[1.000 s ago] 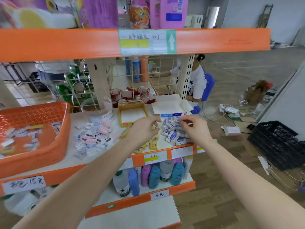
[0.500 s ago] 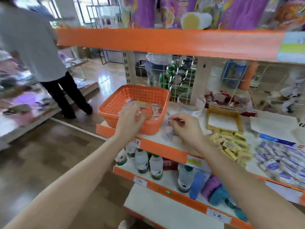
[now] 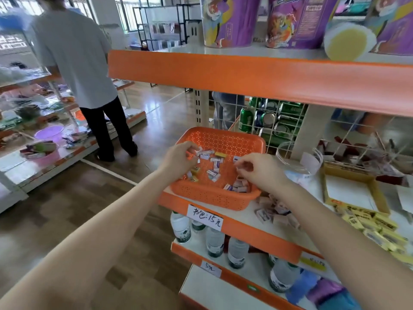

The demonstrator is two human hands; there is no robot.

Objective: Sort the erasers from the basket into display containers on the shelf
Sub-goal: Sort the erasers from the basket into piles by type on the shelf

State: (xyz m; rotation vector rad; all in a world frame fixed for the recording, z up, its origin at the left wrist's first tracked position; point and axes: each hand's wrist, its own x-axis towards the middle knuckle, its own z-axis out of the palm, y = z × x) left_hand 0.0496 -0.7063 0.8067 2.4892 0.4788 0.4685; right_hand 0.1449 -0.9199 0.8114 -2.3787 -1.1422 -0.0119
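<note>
A person (image 3: 76, 59) in a grey shirt stood far left, beside a purple basin (image 3: 48, 133). Purple tubs (image 3: 225, 19) and a yellow sponge (image 3: 348, 41) sat high right. Green cans (image 3: 245, 119) lay behind a wire grid (image 3: 288, 130), and water bottles (image 3: 214, 240) stood low and near, under a handwritten label (image 3: 205, 217).

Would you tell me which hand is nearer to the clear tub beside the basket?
Right. The right hand is over the basket's right side, just left of the tub; the left hand, pinching an eraser, is over the basket's far-left part, farther away.
</note>
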